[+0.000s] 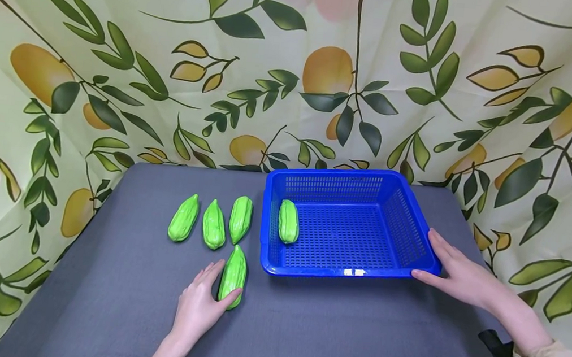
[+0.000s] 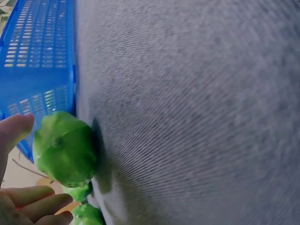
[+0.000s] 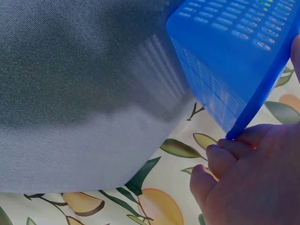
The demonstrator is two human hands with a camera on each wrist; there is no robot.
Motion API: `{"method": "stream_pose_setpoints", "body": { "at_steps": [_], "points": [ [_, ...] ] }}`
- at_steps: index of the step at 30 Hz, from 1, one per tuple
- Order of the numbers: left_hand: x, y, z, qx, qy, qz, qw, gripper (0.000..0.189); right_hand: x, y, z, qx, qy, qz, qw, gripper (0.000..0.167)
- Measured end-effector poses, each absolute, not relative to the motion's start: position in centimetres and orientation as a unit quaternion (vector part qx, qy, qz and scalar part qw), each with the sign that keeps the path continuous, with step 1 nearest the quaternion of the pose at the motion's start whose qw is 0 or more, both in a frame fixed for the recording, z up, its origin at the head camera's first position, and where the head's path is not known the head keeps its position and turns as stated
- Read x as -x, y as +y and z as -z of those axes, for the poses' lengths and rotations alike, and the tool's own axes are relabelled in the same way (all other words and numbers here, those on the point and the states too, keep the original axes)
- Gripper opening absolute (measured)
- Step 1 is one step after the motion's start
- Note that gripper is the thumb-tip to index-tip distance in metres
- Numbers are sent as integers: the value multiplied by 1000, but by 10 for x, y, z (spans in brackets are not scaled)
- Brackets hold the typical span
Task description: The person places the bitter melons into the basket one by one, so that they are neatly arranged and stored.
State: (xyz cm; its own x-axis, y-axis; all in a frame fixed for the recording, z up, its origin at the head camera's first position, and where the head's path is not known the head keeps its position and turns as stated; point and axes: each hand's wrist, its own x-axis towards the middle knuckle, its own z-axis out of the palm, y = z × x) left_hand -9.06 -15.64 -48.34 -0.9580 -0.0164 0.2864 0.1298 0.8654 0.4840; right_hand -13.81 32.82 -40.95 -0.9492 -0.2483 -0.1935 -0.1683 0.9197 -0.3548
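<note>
My left hand [image 1: 198, 301] is spread around the nearest green bitter melon [image 1: 233, 276], thumb on its right side and fingers along its left. In the left wrist view the thumb [image 2: 16, 131] and fingers stand apart on either side of that melon's rounded end. At the front right corner of a blue plastic basket [image 1: 329, 273], my right hand [image 1: 466, 276] holds the rim, its thumb at the front and fingers along the right side. The right wrist view has the fingers [image 3: 225, 157] bent at the rim's edge. One bitter melon [image 1: 289, 222] lies inside the basket by its left wall.
Left of the basket, three more bitter melons lie in a row: one at the left [image 1: 183, 218], one in the middle [image 1: 214, 224], one at the right [image 1: 240, 220]. A grey cloth [image 1: 328, 335] covers the table. Behind it hangs a leaf-and-fruit patterned curtain [image 1: 271, 109].
</note>
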Motion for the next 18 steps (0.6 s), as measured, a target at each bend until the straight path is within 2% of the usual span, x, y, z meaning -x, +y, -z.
{"method": "stream_pose_setpoints", "body": {
  "at_steps": [18],
  "points": [
    [96, -153, 495, 40, -957, 256, 133, 68, 138, 328, 410, 101, 974, 163, 119, 101]
  ]
}}
